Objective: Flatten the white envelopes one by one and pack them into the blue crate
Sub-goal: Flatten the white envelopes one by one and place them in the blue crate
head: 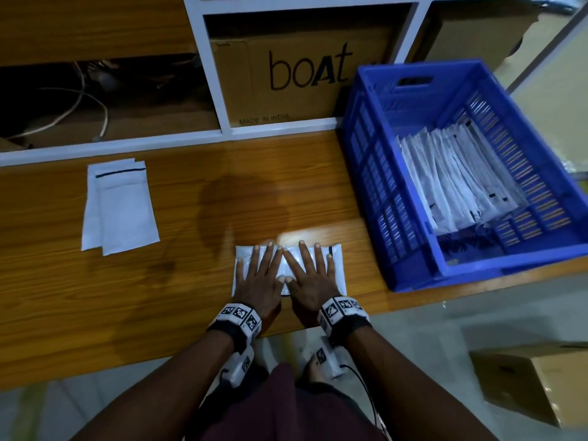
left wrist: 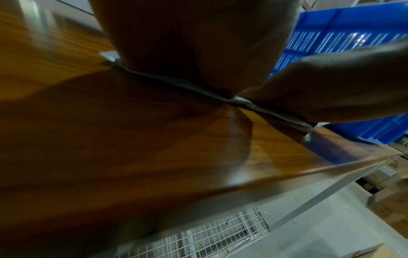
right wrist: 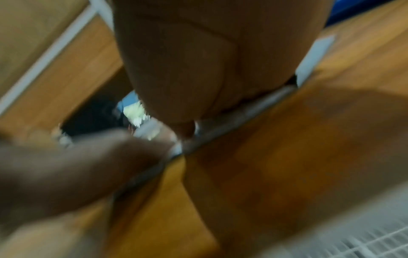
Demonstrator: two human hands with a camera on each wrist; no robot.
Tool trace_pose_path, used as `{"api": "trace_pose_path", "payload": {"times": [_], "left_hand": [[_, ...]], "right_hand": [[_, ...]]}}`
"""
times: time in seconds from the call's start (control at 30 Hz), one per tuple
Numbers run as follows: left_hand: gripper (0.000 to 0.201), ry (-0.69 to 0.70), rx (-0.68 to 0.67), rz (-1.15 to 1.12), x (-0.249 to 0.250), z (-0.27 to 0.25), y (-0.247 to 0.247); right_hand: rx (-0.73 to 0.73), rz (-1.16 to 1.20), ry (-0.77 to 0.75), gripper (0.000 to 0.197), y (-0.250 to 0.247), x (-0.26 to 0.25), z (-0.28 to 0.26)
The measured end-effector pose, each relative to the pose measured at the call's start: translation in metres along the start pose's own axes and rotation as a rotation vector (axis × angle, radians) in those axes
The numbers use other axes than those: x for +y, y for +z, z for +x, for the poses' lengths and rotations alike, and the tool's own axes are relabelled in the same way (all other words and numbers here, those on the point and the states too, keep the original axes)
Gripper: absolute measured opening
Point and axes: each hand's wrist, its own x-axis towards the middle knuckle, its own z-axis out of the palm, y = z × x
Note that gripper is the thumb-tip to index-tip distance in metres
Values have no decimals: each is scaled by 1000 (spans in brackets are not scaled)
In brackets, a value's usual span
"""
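Observation:
A white envelope (head: 338, 275) lies flat near the front edge of the wooden table (head: 191, 198). Both hands press down on it side by side with straight, spread fingers: my left hand (head: 259, 276) on its left half, my right hand (head: 310, 275) on its right half. In the left wrist view the envelope (left wrist: 154, 78) shows as a thin edge under the palm (left wrist: 194, 43). The right wrist view is blurred; the envelope edge (right wrist: 253, 108) shows under my right palm (right wrist: 209, 52). The blue crate (head: 375, 173) stands at the right and holds several white envelopes (head: 455, 176) leaning in a row.
Two more white envelopes (head: 119, 205) lie overlapped at the table's left. A cardboard box marked "boAt" (head: 299, 78) sits in the white shelf behind. Cables (head: 79, 109) lie in the left shelf bay. Another cardboard box (head: 537, 380) stands on the floor at the right.

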Motion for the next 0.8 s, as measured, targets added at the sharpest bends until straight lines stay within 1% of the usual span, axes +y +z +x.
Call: {"api": "trace_pose_path", "payload": {"times": [0.03, 0.07, 0.13, 0.17, 0.27, 0.33, 0.43, 0.47, 0.53, 0.7, 0.8], "left_hand": [[63, -1, -4, 3, 0, 0, 0], [64, -6, -6, 2, 0, 0, 0], [65, -7, 2, -9, 0, 0, 0], [65, -3, 13, -14, 0, -1, 0], [66, 13, 33, 2, 0, -2, -2], [68, 36, 45, 7, -2, -4, -2], [75, 68, 135, 2, -13, -8, -4], [75, 65, 157, 16, -16, -9, -4], [72, 51, 137, 33, -18, -10, -2], [70, 22, 48, -42, -19, -5, 2], [68, 11, 48, -32, -18, -3, 4]], "right_hand": [[-1, 22, -1, 60, -3, 2, -1], [38, 31, 10, 60, -7, 3, -3], [175, -20, 56, 60, -9, 5, -10], [205, -48, 60, 59, -8, 6, -12], [172, -62, 12, 59, 7, 6, -17], [193, -59, 38, 58, 16, 5, -18], [209, -70, 64, 59, 19, 5, -15], [199, -76, 62, 60, 18, 6, -13], [160, -75, 64, 61, 18, 9, -10], [93, -73, 78, 62, 16, 10, -7], [63, -78, 80, 61, 8, 7, -9]]}}
